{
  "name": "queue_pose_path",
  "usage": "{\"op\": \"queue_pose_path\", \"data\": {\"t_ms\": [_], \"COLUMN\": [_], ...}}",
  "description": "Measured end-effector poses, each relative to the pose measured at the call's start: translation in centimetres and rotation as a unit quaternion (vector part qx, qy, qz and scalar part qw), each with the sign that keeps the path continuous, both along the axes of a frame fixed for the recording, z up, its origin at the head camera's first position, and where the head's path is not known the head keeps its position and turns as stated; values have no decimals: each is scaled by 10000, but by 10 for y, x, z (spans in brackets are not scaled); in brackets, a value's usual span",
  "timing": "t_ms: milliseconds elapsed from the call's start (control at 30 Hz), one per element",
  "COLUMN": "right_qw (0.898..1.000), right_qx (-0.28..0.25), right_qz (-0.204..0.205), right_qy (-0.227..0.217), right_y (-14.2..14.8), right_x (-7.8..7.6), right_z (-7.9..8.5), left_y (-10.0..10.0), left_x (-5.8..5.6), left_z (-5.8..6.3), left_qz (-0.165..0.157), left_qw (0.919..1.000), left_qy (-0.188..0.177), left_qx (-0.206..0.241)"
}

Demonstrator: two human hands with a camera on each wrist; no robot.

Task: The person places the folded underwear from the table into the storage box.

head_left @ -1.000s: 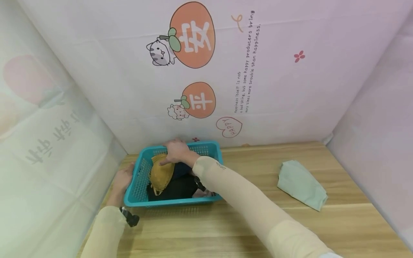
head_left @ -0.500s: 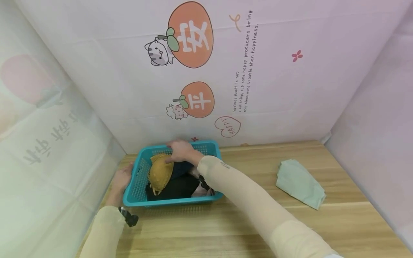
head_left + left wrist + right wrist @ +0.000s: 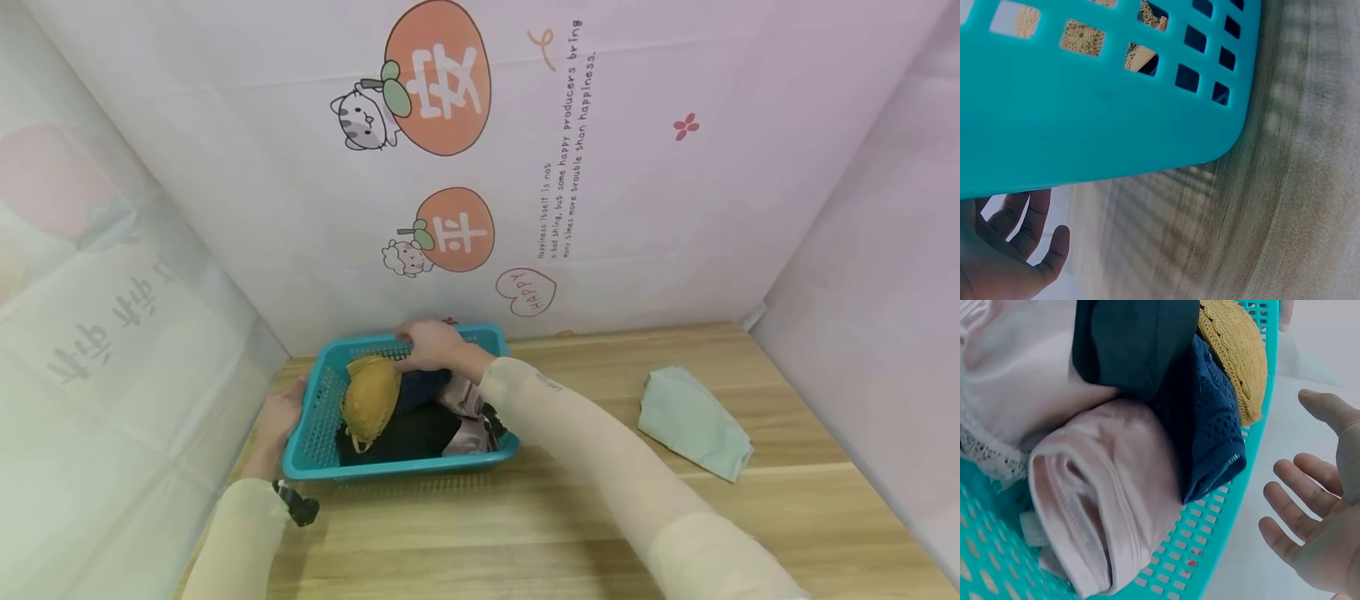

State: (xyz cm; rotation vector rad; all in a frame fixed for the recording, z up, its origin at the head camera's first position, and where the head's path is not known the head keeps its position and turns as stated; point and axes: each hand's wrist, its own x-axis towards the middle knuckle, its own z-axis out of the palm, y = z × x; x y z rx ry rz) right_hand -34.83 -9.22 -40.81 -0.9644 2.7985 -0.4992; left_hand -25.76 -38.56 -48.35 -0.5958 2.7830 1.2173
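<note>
A turquoise mesh basket [image 3: 397, 473] stands on the wooden table against the back wall. In it lie a mustard-yellow lace bra [image 3: 372, 400], a dark blue lace garment [image 3: 1216, 425], a black garment [image 3: 405, 435] and pale pink satin garments [image 3: 1116, 481]. My left hand [image 3: 279, 412] is at the outside of the basket's left end, fingers slightly bent; contact is partly hidden in the left wrist view. Over the back rim hovers my right hand [image 3: 435, 346], beside the yellow bra. Its fingers are spread and hold nothing in the right wrist view.
A folded pale green cloth [image 3: 693, 422] lies on the right of the wooden table [image 3: 570, 508]. Printed white sheeting [image 3: 630, 208] rises behind and on both sides, close to the basket's back and left.
My right hand has shifted slightly right along the back rim, away from the yellow bra, uncovering more of the pink garments. The left hand stays at the basket's left end.
</note>
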Motion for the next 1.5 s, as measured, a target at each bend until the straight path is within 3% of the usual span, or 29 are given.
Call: {"op": "queue_pose_path", "data": {"t_ms": [300,667,1500], "right_qw": [9998,9968,9924], "right_qx": [-189,-799,-1168], "right_qz": [-93,16,-255], "right_qy": [-59,35,305], "right_y": [22,52,115], "right_x": [-1,-2,5], "right_z": [1,1,-2], "left_y": [-1,-1,2], "left_x": [0,2,1], "left_z": [-2,-4,-1], "left_qz": [106,192,216], "left_qw": [9998,9997,9996], "left_qy": [-65,-132,-126], "left_qx": [185,20,-108]}}
